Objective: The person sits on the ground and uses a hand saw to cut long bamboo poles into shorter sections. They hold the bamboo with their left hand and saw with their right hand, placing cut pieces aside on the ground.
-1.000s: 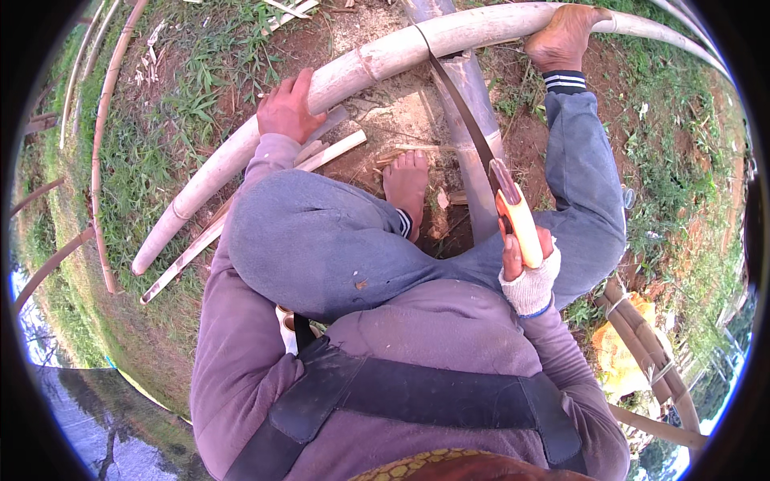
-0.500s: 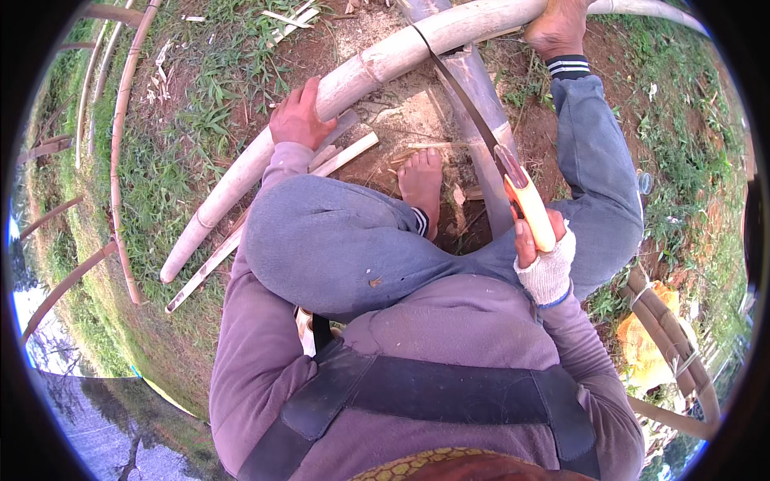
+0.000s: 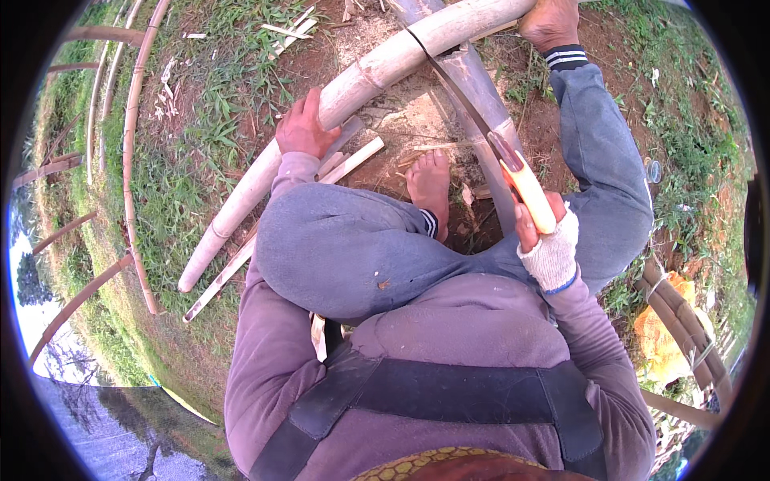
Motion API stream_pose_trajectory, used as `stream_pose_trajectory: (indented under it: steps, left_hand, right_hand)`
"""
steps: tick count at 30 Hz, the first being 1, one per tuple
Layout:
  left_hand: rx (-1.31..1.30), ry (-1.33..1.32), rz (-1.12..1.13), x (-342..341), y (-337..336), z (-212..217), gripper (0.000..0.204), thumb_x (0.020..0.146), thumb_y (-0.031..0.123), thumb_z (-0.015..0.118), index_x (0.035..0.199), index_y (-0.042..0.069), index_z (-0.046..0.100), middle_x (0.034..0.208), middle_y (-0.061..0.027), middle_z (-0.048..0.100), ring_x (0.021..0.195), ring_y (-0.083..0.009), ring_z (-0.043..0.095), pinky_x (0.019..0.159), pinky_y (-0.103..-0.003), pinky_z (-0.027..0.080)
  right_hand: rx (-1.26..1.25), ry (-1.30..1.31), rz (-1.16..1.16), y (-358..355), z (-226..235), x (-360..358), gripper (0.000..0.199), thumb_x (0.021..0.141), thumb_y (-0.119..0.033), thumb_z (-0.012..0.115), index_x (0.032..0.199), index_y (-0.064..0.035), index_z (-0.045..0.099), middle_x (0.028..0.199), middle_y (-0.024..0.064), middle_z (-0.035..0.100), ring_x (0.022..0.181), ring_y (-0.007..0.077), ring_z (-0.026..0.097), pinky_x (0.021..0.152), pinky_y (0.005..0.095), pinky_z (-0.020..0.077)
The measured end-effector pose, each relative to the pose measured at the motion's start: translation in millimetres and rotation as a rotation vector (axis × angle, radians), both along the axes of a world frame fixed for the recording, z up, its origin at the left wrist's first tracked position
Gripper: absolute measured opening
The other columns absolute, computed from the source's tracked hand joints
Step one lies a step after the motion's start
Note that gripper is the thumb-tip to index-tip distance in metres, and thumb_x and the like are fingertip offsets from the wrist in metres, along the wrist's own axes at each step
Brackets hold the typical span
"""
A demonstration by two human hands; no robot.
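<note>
A thick pale bamboo pole (image 3: 401, 58) slants from the lower left to the upper right in front of me, resting across another bamboo pole (image 3: 488, 104). My left hand (image 3: 306, 127) is wrapped over the pale pole, left of the saw. In a white fingerless glove, my right hand (image 3: 549, 232) grips the yellow-orange handle of a handsaw (image 3: 472, 109). The saw's narrow dark blade lies across the pale pole, its far end at the pole's upper side. A bare foot (image 3: 553, 22) presses on the pole's right part.
My other bare foot (image 3: 429, 180) stands on brown soil. Split bamboo strips (image 3: 353, 160) lie beside the left knee. A bamboo frame (image 3: 132, 144) stands at the left over grass. Tied bamboo lengths (image 3: 680, 317) and an orange-yellow sack (image 3: 658, 341) lie at the lower right.
The saw and my right hand have moved slightly forward, away from my body. My left hand keeps its hold on the pole. The whole view has shifted a little.
</note>
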State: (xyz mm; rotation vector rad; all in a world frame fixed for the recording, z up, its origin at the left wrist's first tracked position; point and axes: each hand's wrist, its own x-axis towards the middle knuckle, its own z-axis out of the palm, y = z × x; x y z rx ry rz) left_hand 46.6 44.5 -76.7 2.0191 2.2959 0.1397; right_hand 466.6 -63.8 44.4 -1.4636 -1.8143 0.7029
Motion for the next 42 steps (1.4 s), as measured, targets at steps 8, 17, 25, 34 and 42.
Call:
stream_pose_trajectory:
  steps: [8,17,25,34,42]
  left_hand:
    - [-0.022,0.007,-0.021,9.0,14.5,2.2,0.093,0.07,0.036,0.092,0.153,0.024,0.052,0.134,-0.0132,0.069,0.121,-0.0366,0.069,0.101,-0.051,0.056]
    - [-0.001,0.001,-0.008,0.3,3.5,-3.2,0.092,0.07,0.036,0.093,0.151,0.022,0.052,0.134,-0.015,0.069,0.119,-0.0382,0.07,0.1,-0.051,0.057]
    - [-0.059,0.0,-0.031,8.9,7.9,1.4,0.095,0.07,0.036,0.094,0.153,0.02,0.051,0.136,-0.0153,0.068,0.118,-0.0394,0.07,0.1,-0.052,0.057]
    - [-0.016,-0.019,-0.009,3.0,4.9,1.1,0.093,0.069,0.032,0.094,0.151,0.02,0.052,0.134,-0.0176,0.069,0.117,-0.0406,0.07,0.099,-0.051,0.058]
    - [-0.06,-0.008,0.014,1.8,-2.4,4.7,0.093,0.068,0.032,0.095,0.15,0.021,0.053,0.133,-0.0156,0.069,0.121,-0.0372,0.068,0.103,-0.051,0.054]
  right_hand:
    - [0.133,-0.046,-0.097,174.5,-57.2,-104.3,0.044,0.099,-0.044,0.074,0.1,0.0006,0.073,0.077,0.0227,0.072,0.069,0.042,0.072,0.064,0.0485,0.0572]
    - [0.028,0.043,-0.02,17.4,-16.7,-8.3,0.021,0.094,-0.016,0.081,0.104,-0.0023,0.068,0.075,0.0144,0.07,0.067,0.0315,0.073,0.062,0.0417,0.057]
    - [-0.045,0.029,-0.062,156.7,-47.6,-89.4,0.043,0.099,-0.042,0.074,0.101,0.0008,0.072,0.08,0.0215,0.073,0.073,0.0394,0.073,0.067,0.0463,0.057]
    - [0.01,0.054,-0.054,40.2,-45.8,-30.2,0.03,0.094,-0.029,0.081,0.103,-0.0032,0.071,0.076,0.0161,0.071,0.067,0.0347,0.071,0.061,0.0434,0.0562]
    - [-0.105,0.066,-0.1,89.1,-60.9,-55.0,0.036,0.096,-0.037,0.078,0.103,-0.0025,0.072,0.078,0.0209,0.071,0.074,0.0401,0.072,0.066,0.0475,0.0556]
